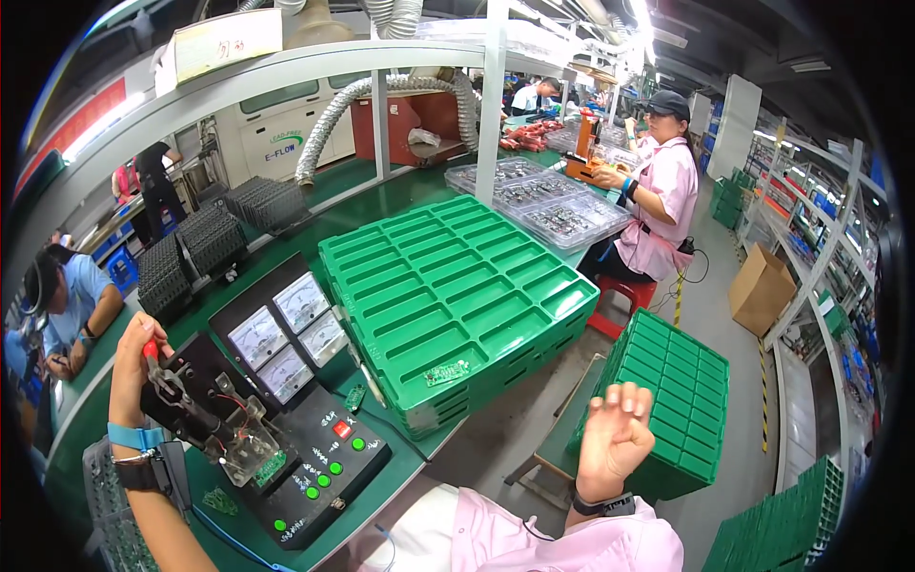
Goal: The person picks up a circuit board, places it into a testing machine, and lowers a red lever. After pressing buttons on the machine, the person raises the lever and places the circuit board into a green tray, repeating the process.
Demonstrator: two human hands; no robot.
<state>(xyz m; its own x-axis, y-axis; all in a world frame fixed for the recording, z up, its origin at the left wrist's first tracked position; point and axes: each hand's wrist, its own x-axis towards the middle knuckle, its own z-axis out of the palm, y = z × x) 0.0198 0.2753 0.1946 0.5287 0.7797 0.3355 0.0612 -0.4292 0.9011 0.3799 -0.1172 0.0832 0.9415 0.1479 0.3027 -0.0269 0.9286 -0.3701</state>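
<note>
My left fingers [133,357] clamp the red-tipped lever handle [151,351] of the black test fixture [205,415] on the green desk [67,448]. My right fingers [615,434] hang apart, empty, beside the stacked green plastic trays [457,305].

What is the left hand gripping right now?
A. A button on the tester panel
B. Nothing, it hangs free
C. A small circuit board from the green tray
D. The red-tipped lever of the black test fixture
D: the left hand is closed around the red-tipped lever of the black test fixture, while the right hand hangs empty in the air.
</note>
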